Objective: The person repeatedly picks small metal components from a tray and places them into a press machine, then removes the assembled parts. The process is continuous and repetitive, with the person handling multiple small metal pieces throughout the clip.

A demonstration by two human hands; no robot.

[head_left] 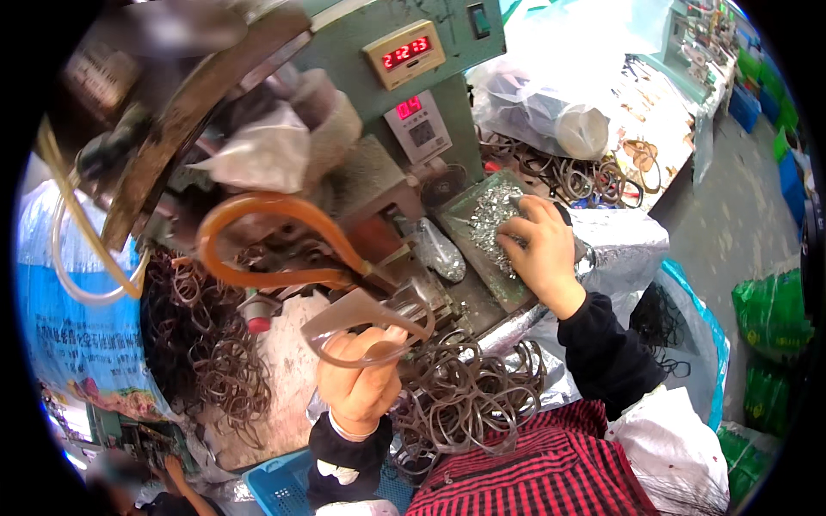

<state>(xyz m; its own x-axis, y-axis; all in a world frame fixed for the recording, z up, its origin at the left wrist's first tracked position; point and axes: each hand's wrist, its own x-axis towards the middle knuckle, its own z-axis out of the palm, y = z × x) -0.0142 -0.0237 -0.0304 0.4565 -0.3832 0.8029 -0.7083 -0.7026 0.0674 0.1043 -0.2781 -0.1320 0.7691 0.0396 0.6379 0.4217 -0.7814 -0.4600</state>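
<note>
My left hand [357, 383] is closed around a translucent brown eyeglass frame [331, 320], holding it up by the machine's working head. One rim loops past my fingers towards the right. On the right, my right hand [551, 258] bends over a green metal tray [512, 292]. Its curled fingertips touch a heap of small shiny metal pieces [490, 219]; whatever is between them is too small to make out. Between the hands, below the tray, lies a tangled pile of brown eyeglass frames [469, 387].
A green machine [335, 34] with lit red displays stands ahead. Its orange tube [284, 206] loops above my left hand. More frames [206, 344] heap at left beside a blue sack [77, 318]. A blue basket [280, 486] sits below. Another person [155, 490] is at lower left.
</note>
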